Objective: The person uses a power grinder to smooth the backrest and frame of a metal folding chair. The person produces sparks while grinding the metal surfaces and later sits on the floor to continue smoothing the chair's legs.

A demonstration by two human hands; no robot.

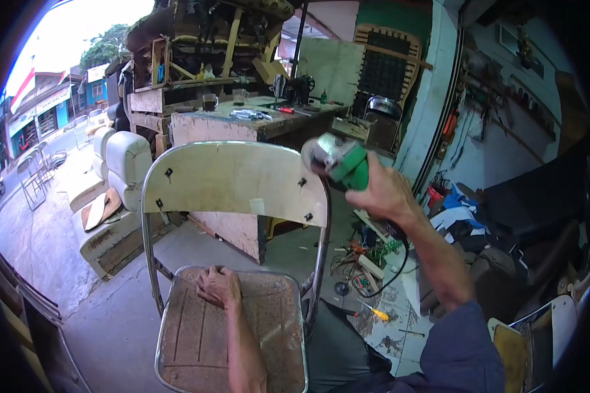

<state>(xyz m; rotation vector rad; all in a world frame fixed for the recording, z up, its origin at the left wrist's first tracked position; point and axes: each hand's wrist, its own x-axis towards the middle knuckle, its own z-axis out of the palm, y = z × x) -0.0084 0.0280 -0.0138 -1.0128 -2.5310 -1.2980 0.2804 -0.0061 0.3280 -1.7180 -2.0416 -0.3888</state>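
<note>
My right hand [385, 191] is wrapped round the green body of an angle grinder [349, 162]. Its disc [316, 157], blurred, is at the upper right corner of the chair's pale backrest panel [226, 171], by the metal frame. Whether the disc touches the frame I cannot tell. Black fasteners stick out of the panel near its left and right ends. My left hand [220, 287] rests with curled fingers on the brown, worn chair seat [262, 321], near its far edge; nothing shows in it. A chrome tube frame [147, 226] joins seat and backrest.
A worn workbench [216, 131] with a sewing machine [295, 88] and glass mugs stands behind the chair. White padded seats [126, 160] are at the left. On the floor at right lie a yellow-handled screwdriver [377, 314], a black cord [400, 265] and scraps.
</note>
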